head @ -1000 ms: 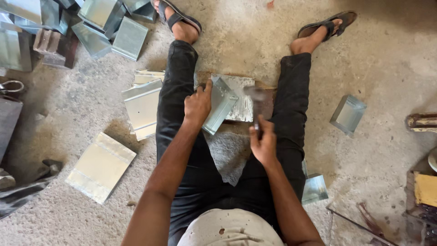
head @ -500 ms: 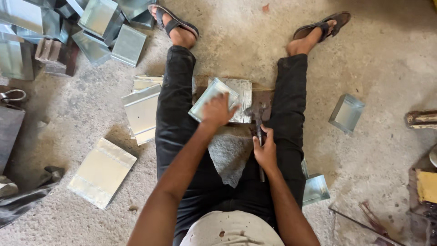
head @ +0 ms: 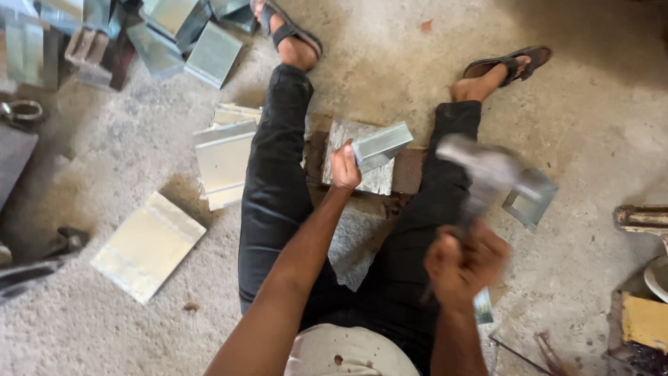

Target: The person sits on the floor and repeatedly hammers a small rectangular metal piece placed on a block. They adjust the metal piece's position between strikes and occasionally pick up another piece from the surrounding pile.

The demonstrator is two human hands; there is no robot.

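At frame centre, the left hand point(head: 345, 167) is gripping a folded metal channel point(head: 381, 145) closed-fisted, its edge lying on a flat metal plate point(head: 376, 177) between the legs. Lower right, the right hand point(head: 465, 263) is clenching a blurred hammer point(head: 485, 166), raised above open concrete floor point(head: 390, 63).
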